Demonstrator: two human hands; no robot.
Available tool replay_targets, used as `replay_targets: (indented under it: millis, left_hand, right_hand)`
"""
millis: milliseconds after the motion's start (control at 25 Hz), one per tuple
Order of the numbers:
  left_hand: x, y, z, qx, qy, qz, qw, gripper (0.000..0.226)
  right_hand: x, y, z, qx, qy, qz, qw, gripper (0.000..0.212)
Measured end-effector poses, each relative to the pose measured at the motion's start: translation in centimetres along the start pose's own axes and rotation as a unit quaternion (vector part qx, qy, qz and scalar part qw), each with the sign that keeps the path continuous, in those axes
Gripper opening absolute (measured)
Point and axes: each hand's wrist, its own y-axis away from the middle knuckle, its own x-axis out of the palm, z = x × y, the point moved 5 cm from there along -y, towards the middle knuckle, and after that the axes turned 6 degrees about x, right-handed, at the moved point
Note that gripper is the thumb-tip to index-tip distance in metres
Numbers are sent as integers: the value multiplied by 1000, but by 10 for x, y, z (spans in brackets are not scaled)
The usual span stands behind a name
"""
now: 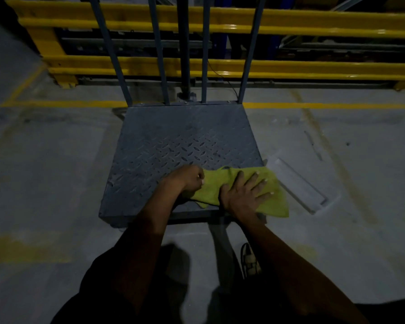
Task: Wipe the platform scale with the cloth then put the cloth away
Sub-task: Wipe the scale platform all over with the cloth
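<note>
The platform scale (173, 141) is a grey-blue tread-plate deck on the floor, with upright blue bars at its far edge. A yellow-green cloth (212, 185) lies over the deck's near right corner and hangs past the edge. My right hand (246, 195) presses flat on the cloth with fingers spread. My left hand (188, 180) is closed on the cloth's left end, resting on the deck.
Yellow guard rails (290, 69) run across behind the scale. A yellow floor line (325, 105) crosses the concrete. A pale flat panel (297, 185) lies on the floor right of the deck. A shoe (249, 260) shows below the scale's near edge.
</note>
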Motion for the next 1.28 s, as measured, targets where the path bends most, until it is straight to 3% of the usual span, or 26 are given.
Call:
replay_targets:
  millis: [160,240,400,600,840,1040,1120,1240,1280]
  left_hand:
    - [-8,6,15,-13,18,-57,998,28]
    - [-7,10,18,-16,16,-57,998,27]
    - [-8,7,6,1,29,-64,998,36]
    - [-6,3,-2,14,57,-78,995,25]
    - [-27,14,6,-6,71,-104,992,27]
    - [-30,33,32,-44,29,-90,995,28]
    - [-34,37,38,-62,27,-78,995,29]
    - [-42,46,38,-67,32,-80,994,28]
    - [-44,52,41,-74,36,-79,993,29]
  right_hand:
    - [19,24,30,-150,75,3,986,92]
    - [12,11,16,-131,63,-8,989,95]
    - [2,-8,-9,-13,37,-36,999,97]
    - [22,38,29,-171,54,-15,984,93]
    - [12,8,3,13,0,-46,999,96]
    - [40,66,62,-217,65,-12,974,93]
    - [32,47,52,-173,56,-18,983,95]
    - [21,18,29,-25,25,-27,999,98]
    - [21,24,36,-27,29,-12,999,97]
